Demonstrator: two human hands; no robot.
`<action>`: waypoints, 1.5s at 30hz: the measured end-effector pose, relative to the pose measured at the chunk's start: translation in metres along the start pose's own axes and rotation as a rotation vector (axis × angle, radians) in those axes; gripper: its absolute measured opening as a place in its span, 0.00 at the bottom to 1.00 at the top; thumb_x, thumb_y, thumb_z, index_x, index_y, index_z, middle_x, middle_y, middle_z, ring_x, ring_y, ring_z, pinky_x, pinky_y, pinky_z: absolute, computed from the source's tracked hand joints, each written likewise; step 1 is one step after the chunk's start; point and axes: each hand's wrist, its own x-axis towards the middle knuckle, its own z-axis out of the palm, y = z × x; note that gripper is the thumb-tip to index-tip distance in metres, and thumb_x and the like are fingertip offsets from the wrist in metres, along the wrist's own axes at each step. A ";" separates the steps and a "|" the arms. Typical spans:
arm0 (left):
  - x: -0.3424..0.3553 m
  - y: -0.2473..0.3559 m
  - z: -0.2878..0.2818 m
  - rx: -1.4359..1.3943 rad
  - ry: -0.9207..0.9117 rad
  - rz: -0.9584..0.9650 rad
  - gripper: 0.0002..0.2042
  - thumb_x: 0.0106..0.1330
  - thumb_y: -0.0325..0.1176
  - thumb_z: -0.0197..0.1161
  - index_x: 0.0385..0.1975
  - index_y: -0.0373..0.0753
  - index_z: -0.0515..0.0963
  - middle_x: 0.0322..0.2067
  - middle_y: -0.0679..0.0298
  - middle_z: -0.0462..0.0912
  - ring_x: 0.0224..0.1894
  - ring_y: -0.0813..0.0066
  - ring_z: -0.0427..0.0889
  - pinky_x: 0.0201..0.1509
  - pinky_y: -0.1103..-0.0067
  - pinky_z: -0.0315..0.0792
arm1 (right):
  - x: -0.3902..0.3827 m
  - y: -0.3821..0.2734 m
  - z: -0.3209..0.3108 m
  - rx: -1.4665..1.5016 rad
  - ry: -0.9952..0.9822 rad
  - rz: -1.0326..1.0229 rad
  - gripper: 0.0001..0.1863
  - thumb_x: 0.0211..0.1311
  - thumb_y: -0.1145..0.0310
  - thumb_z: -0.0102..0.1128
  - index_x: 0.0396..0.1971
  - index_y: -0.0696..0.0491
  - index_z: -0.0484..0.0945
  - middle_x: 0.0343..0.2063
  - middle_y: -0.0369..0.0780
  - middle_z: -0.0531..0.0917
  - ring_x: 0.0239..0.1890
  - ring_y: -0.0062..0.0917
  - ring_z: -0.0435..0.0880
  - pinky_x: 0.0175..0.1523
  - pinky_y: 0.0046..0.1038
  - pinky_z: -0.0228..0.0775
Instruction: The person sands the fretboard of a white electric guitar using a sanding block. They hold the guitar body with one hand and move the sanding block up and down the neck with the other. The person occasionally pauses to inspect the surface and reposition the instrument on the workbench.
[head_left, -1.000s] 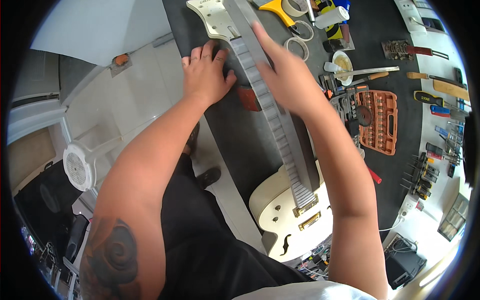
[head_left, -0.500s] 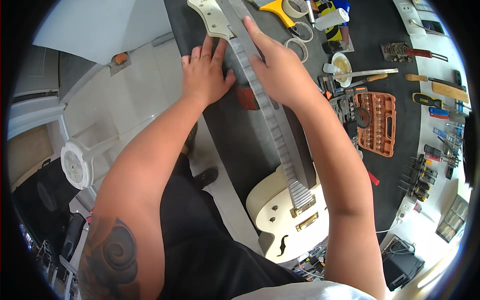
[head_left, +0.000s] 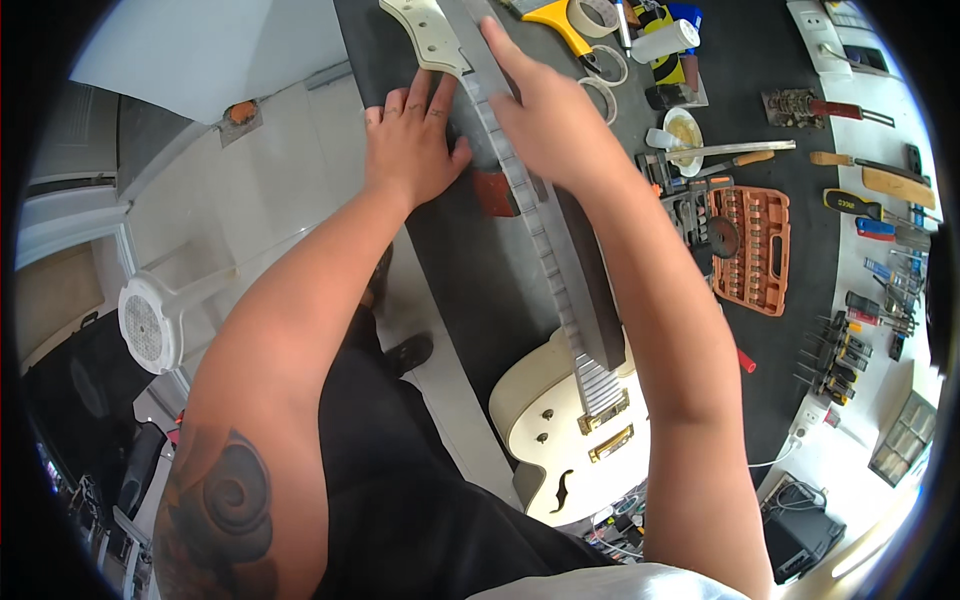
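Note:
A cream electric guitar lies along the dark bench, its body [head_left: 530, 425] near me and its headstock [head_left: 428, 38] at the far end. Pale strips cover most of the fretboard [head_left: 535, 225]; bare frets show by the gold pickups. My right hand [head_left: 548, 118] grips a long, straight grey bar [head_left: 592, 285] laid lengthwise over the fretboard, index finger stretched along it. My left hand [head_left: 410, 150] rests beside the neck, fingers extended to the headstock's base and thumb apart; its fingertips are partly hidden. A reddish-brown block [head_left: 494, 194] sits by the neck's underside.
Tape rolls [head_left: 600, 98], a yellow-handled tool [head_left: 560, 22] and a small white dish [head_left: 684, 135] lie right of the headstock. Farther right are an orange socket case [head_left: 752, 250] and wall-hung tools [head_left: 885, 205]. A white stool [head_left: 150, 320] stands on the floor at left.
My right hand and the grey bar have slid a little toward the headstock, away from me. My left hand and the guitar stay nearly in place.

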 end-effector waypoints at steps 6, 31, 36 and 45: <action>-0.006 -0.011 -0.001 -0.026 -0.006 -0.028 0.41 0.63 0.48 0.73 0.78 0.44 0.69 0.78 0.57 0.68 0.70 0.54 0.72 0.70 0.56 0.65 | -0.132 0.010 -0.005 0.064 -0.048 0.087 0.46 0.69 0.85 0.59 0.86 0.44 0.58 0.76 0.55 0.73 0.77 0.54 0.73 0.78 0.42 0.69; 0.002 0.003 0.007 0.022 0.017 -0.007 0.43 0.63 0.49 0.75 0.80 0.50 0.67 0.78 0.62 0.69 0.71 0.59 0.72 0.70 0.58 0.65 | -0.003 0.005 0.013 0.059 0.081 -0.047 0.40 0.73 0.79 0.59 0.84 0.53 0.60 0.80 0.55 0.67 0.85 0.50 0.60 0.83 0.40 0.58; -0.007 -0.009 0.010 0.038 0.040 -0.026 0.42 0.64 0.49 0.74 0.80 0.50 0.68 0.78 0.64 0.70 0.71 0.60 0.72 0.70 0.59 0.65 | -0.096 0.013 0.015 0.025 0.026 -0.043 0.40 0.74 0.79 0.60 0.84 0.52 0.60 0.80 0.55 0.66 0.85 0.49 0.59 0.84 0.42 0.57; -0.008 -0.008 0.006 -0.049 0.014 0.150 0.32 0.60 0.41 0.74 0.68 0.44 0.81 0.73 0.61 0.76 0.71 0.54 0.73 0.71 0.56 0.66 | -0.090 0.017 0.014 -0.031 0.048 -0.059 0.40 0.75 0.76 0.54 0.85 0.45 0.57 0.82 0.57 0.62 0.84 0.62 0.57 0.82 0.63 0.56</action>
